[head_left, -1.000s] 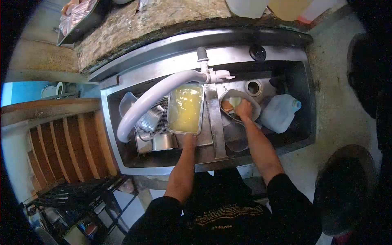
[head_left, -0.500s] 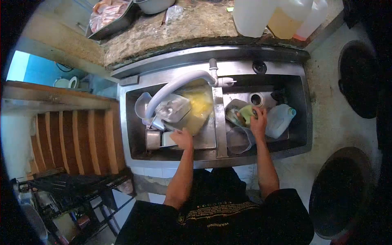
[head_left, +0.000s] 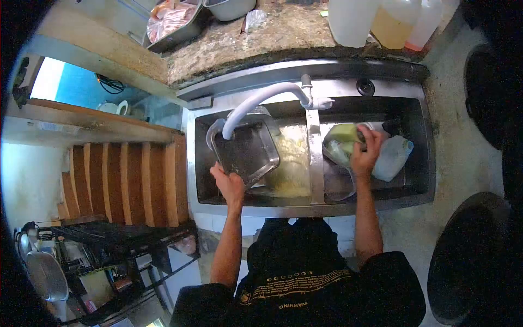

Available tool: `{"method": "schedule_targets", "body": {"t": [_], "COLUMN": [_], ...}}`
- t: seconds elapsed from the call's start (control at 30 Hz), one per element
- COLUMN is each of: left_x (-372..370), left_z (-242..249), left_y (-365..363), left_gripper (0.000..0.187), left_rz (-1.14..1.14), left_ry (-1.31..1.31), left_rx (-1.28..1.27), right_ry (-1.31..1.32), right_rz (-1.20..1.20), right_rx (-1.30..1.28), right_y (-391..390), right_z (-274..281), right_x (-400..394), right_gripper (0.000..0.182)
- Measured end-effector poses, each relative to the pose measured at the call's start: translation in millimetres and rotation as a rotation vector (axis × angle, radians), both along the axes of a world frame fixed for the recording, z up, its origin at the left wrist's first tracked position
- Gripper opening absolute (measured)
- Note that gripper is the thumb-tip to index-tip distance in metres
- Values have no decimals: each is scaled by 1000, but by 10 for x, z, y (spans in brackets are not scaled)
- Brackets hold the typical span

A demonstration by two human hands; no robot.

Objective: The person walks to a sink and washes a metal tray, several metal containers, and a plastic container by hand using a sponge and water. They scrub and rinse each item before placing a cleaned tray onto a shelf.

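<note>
Left hand (head_left: 229,185) grips a steel pan (head_left: 242,150), right hand (head_left: 368,150) clasps a green sponge (head_left: 343,132); held by one edge, the pan could tip

Brown wooden stairs (head_left: 120,182) stood at nine o'clock, a mottled brown counter (head_left: 283,34) at twelve. Bright light glowed beside a blue wall (head_left: 80,87) at ten.

The person wears a black T-shirt (head_left: 332,308) with wide short sleeves (head_left: 393,279), leaving forearms and both left hand (head_left: 229,185) and right hand (head_left: 368,151) bare. A yellow-orange print (head_left: 299,282) crosses the chest: small round marks on the far side, lines of text (too small to read), "WARNING" on the near side, and a little emblem (head_left: 245,296) at left.
</note>
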State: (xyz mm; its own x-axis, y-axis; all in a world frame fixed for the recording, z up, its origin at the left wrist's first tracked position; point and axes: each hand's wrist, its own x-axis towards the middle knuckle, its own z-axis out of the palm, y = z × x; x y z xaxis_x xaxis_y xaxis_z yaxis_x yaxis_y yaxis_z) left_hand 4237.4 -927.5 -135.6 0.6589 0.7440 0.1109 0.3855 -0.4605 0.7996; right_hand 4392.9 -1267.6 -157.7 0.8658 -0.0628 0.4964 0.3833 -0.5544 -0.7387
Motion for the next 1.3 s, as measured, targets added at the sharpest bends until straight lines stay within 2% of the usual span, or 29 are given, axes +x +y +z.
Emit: {"method": "schedule_targets", "body": {"t": [0.07,0.2,0.27,0.3,0.33,0.43,0.47,0.53,0.57,0.63,0.7,0.73,0.77,0.8,0.83,0.9,0.93,1.0,1.03,1.07,1.13,1.17,1.23,1.3], "left_x": [-71,-181,-244,-262,-302,-429,-474,-519,-552,-656,-688,-697,-662,-615,-592,-502,-518,-553,-523,-481,-422,-406,-380,-336], "left_z": [-32,124,179,186,150,-56,-78,284,406,125,187,143,203,298,360,412,443,481,471,435,208,204,208,286], "left_y": [37,-26,-31,9,103,453,547,666,726,909,996,1029,1021,988,965,1011,1025,995,998,1013,1027,978,872,828], "left_gripper": [39,51,56,58,59,59,61,62,62,62,69,79,80,81,81,84,84,84,84,83,79,78,75,69], "left_rz": [33,52,58,58,46,4,-46,-146,-197,-323,-477,-527,-589,-650,-701,-783,-824,-822,-807,-790,-755,-742,-723,-669], "left_ry": [-131,-237,-211,-203,-182,-104,-97,14,70,-95,-186,-30,-74,-119,-161,-137,-118,-66,-102,-137,-181,-165,-132,-208], "left_rx": [-5,-215,-247,-265,-317,-486,-494,-481,-475,-464,-438,-275,-184,-92,-2,-25,1,27,-8,-46,-29,-54,-108,-207], "right_ry": [-18,307,716,470,519,360,280,151,171,209,357,423,486,270,313,381,524,679,625,569,224,112,-88,-133], "right_rz": [96,373,476,425,314,108,111,147,171,220,103,60,14,-8,-1,-1,-116,-268,-261,-249,-257,-195,-200,-305], "right_rx": [159,667,1000,746,553,225,142,-32,-73,-156,-276,-220,-162,-74,58,332,251,756,919,1078,917,717,464,514], "right_y": [448,1626,2188,2513,2724,3144,3243,3434,3442,3461,3389,3457,3524,3610,3601,3578,3535,3435,3452,3440,3476,3495,3651,3739], "right_z": [309,92,-256,-653,-707,-933,-905,-635,-554,-415,-915,-954,-986,-961,-933,-689,-831,-849,-850,-297,-191,110,-11,435], "right_x": [-56,-317,-493,-495,-547,-731,-811,-1124,-1195,-1337,-1051,-1039,-1027,-1181,-1230,-1352,-1221,-1104,-1063,-1143,-1080,-1102,-868,-923], "right_gripper": [44,56,54,43,40,39,41,46,45,44,44,39,34,31,28,24,25,25,24,24,23,23,22,22]}}
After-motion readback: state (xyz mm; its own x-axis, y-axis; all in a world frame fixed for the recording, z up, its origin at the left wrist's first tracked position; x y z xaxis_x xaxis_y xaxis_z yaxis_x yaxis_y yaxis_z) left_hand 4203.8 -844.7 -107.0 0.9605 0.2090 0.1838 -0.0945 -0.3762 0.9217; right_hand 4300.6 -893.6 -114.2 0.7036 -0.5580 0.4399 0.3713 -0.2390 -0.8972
